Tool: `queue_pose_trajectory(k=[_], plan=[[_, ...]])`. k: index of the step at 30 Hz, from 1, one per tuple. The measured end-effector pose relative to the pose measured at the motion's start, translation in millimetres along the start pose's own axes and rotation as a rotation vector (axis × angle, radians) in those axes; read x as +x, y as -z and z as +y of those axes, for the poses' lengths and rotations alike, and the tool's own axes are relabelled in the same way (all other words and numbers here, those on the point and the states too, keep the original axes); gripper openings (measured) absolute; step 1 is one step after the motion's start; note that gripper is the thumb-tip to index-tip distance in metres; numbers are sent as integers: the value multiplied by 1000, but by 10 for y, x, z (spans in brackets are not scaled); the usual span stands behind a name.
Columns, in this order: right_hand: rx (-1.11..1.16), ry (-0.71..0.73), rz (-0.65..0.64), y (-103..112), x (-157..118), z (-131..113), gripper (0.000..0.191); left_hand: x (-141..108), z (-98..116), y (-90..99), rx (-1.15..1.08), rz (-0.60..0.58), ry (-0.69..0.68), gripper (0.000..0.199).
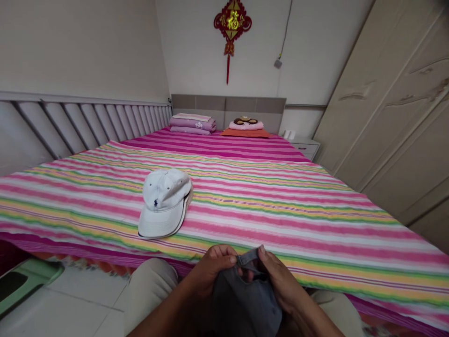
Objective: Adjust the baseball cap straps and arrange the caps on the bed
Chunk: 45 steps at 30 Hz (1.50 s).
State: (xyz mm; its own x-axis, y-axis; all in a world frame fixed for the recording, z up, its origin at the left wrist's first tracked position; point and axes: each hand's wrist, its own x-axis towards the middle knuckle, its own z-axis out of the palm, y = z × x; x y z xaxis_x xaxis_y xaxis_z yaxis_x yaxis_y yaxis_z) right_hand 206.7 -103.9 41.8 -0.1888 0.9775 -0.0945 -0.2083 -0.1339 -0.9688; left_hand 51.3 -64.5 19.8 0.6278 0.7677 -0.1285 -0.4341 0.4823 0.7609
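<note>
A dark grey cap [245,299] is held between my hands at the bed's near edge, its back strap and opening turned up. My left hand [218,266] pinches the strap near its buckle with thumb and fingers. On the other side, my right hand [277,276] grips the strap's far end and the cap's side. The cap's brim is out of sight. To the left on the bed lies a white cap [164,201] with a small dark emblem, brim toward me; another brim edge shows beneath it.
A striped sheet [280,215] covers the bed. Folded bedding [192,124] and a pillow [245,133] lie by the headboard [252,110]. A green stool [31,281] stands lower left. A wardrobe [393,117] is at right, a radiator [91,124] at left.
</note>
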Motion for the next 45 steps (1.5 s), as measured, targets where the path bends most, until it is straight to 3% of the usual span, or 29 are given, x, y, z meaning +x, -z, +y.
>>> queue_pose_trajectory(k=[6,13,15,19,21,25,28,31,34,36,40,45], plan=[[117,-16,-26,95,34,120,31,-5,1,5,29,37,38,19],[488,7,164,215,107,87,30,-38,121,97,-109,70,-176,22],[415,-53,78,177,73,75,29,-37,143,93,-85,81,-161,21],[218,-189,-219,42,-20,74,31,24,119,100,2,92,-141,21],[206,-211,-239,3,-43,77,28,64,84,142,29,103,-146,22],[323,-133,-99,14,-39,73,21,61,20,306,98,62,-127,31],[413,-99,-9,45,-30,32,23,-49,-33,482,259,-89,-10,40],[489,-76,91,90,-15,-37,24,-212,-133,666,455,-190,128,31],[497,-60,202,170,41,-80,20,-364,-253,812,417,-140,140,27],[469,-30,263,242,113,-72,19,-439,-276,883,284,-32,67,30],[384,33,333,393,285,26,27,-503,-13,968,83,233,-153,24],[349,-35,336,584,397,289,20,-432,815,931,54,267,-368,20]])
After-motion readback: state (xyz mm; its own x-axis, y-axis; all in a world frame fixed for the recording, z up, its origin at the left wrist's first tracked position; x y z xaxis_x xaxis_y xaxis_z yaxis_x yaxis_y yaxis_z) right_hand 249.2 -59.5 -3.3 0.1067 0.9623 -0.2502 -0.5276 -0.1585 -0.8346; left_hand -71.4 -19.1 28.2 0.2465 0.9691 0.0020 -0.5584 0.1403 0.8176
